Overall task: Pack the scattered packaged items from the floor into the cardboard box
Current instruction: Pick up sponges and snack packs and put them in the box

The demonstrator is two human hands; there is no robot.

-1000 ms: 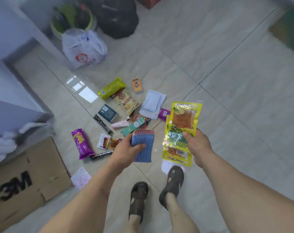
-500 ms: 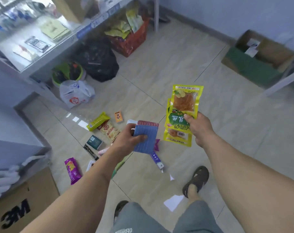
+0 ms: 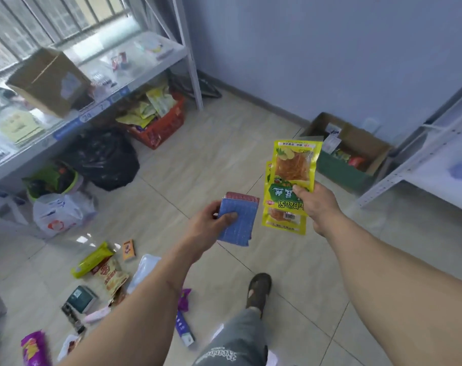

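My left hand [image 3: 211, 225] has fingers curled round a blue packet [image 3: 240, 223]; my right hand [image 3: 314, 204] pinches two yellow snack packs [image 3: 293, 167], both held up at chest level. Carrying step: the open cardboard box [image 3: 356, 146] sits on the floor ahead, beyond my right fingers. Next I probably walk over and drop both in; more packets [image 3: 111, 276] lie below-left of my left fingers.

Open cardboard box [image 3: 356, 154] sits on the floor [image 3: 211, 159] at far right, against the wall, beside a shelf frame [image 3: 419, 154]. Scattered packets [image 3: 105, 276] lie at lower left. Basket [image 3: 161, 125] and bin bag [image 3: 103, 157] sit under the left shelving [image 3: 92, 101] (another box [image 3: 47, 80] on it).
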